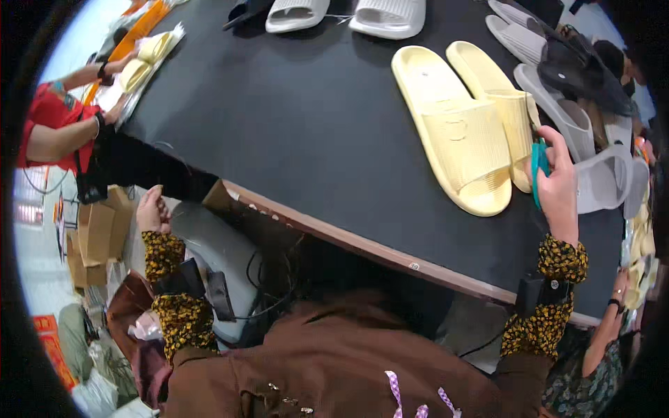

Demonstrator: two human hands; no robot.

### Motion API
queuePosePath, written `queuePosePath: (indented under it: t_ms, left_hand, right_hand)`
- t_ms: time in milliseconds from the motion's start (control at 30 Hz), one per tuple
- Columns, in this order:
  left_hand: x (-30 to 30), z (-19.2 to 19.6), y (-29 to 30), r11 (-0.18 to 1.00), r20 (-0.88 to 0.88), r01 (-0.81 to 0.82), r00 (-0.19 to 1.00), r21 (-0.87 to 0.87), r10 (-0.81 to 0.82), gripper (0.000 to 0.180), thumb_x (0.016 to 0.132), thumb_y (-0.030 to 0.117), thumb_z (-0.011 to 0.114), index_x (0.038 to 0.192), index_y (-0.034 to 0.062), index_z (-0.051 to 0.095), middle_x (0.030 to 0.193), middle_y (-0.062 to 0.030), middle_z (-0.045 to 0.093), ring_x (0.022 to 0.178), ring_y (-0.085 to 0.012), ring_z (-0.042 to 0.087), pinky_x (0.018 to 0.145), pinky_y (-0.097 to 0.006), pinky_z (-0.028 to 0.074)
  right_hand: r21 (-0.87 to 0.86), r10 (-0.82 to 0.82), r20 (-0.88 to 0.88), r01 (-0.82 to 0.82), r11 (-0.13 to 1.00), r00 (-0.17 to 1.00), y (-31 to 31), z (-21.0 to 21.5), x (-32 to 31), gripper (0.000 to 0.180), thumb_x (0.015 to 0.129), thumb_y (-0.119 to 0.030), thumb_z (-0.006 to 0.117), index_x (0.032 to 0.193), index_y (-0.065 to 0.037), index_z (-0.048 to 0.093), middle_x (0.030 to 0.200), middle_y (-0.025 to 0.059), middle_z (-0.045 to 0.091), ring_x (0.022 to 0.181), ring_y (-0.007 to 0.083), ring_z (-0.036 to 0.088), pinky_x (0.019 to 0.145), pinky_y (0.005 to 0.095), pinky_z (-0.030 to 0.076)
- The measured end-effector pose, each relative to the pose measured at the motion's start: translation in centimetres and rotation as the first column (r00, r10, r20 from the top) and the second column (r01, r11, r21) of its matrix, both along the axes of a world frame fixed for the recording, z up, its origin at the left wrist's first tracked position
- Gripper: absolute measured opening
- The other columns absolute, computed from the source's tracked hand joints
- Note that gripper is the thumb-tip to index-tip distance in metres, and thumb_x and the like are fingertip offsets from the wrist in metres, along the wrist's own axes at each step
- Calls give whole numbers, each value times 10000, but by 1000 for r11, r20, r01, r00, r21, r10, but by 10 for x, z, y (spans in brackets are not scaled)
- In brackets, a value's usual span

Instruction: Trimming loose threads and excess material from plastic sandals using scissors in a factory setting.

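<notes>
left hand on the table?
No. The left hand hangs below and beside the black table, next to a grey machine housing, while the right hand holds a teal tool by the yellow slippers.

We count two pale yellow slide sandals [456,125] lying side by side on the black table [293,118], toward two o'clock from its middle. At twelve o'clock we see two white slides [348,14], with one black slide [244,10] just beside them. At two o'clock we make out about four grey slides [571,118], heaped so that we cannot be sure of the number, and one dark slide [575,70] on top. At ten o'clock another person holds one more yellow pair [143,59]. We see one teal tool [538,167], and two cardboard boxes [97,237] at eight o'clock.
</notes>
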State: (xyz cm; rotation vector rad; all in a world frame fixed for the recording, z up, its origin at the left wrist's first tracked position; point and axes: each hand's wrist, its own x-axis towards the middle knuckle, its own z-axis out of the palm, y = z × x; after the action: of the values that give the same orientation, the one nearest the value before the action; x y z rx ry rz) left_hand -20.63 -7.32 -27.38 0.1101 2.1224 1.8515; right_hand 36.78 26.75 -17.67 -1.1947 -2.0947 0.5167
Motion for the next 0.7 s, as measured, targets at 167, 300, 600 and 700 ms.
queuePosePath:
  t_ms: [167, 300, 600, 700]
  left_hand:
    - [-19, -55, -30, 993, -19, 82, 996, -87, -84, 136, 852, 190, 622, 940, 87, 631, 552, 51, 433, 372, -58, 343, 343, -233, 294]
    - [-38, -85, -28, 990, -167, 41, 984, -135, -64, 167, 854, 199, 623, 950, 63, 638, 591, 33, 493, 418, -64, 403, 369, -232, 318]
    - [-94, -179, -59, 948, -3, 250, 967, -195, -256, 398, 831, 236, 618, 1159, 14, 581, 1048, -93, 643, 925, -199, 586, 792, -328, 457]
    - [-102, -117, -51, 924, -147, 60, 981, -378, -124, 389, 848, 157, 588, 1209, 23, 530, 1077, -62, 602, 925, -187, 569, 805, -320, 451]
  right_hand:
    - [-69, -7, 41, 10, 998, 999, -6, 0, -7, 431, 766, 1, 591, 1184, -53, 502, 699, 49, 533, 668, 86, 479, 636, 241, 421]
    - [-99, -12, 50, 17, 995, 999, -8, 4, -6, 428, 764, 1, 583, 1180, -55, 500, 709, 64, 539, 663, 94, 489, 634, 242, 422]
    - [21, 25, 73, -27, 999, 997, -4, 2, -7, 387, 770, -53, 552, 1149, -100, 493, 855, 241, 603, 836, 419, 595, 668, 444, 476]
    - [51, 13, 105, -18, 999, 994, -5, -2, -9, 370, 781, -110, 584, 1140, -110, 497, 801, 237, 610, 776, 408, 607, 639, 477, 471]
